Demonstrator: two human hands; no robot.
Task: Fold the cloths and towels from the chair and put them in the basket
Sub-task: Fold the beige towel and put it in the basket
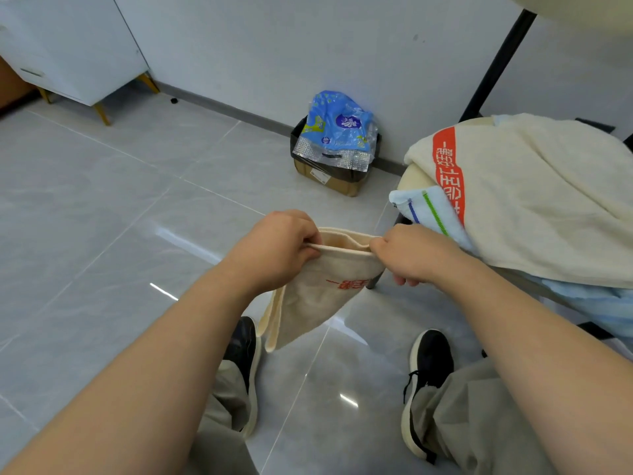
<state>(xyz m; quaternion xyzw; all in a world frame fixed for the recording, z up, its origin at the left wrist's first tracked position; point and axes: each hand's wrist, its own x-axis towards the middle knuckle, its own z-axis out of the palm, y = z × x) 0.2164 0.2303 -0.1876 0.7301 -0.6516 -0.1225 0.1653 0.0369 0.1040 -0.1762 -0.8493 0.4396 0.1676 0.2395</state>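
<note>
Head view: left hand (274, 248) and right hand (409, 253) each pinch a top corner of the cream towel (318, 289), which hangs folded in front of the person, above the floor. It appears light, soft and limp; grip at the corners and hems. More towels lie on the chair (416, 178) at right. No basket is visible.

Far against the wall (274, 46) we see a box (346, 186) with a blue packet (337, 126) on top. A white cabinet (75, 46) stands far left on the tiled floor (102, 200); a black pole (496, 63) rises far right.
</note>
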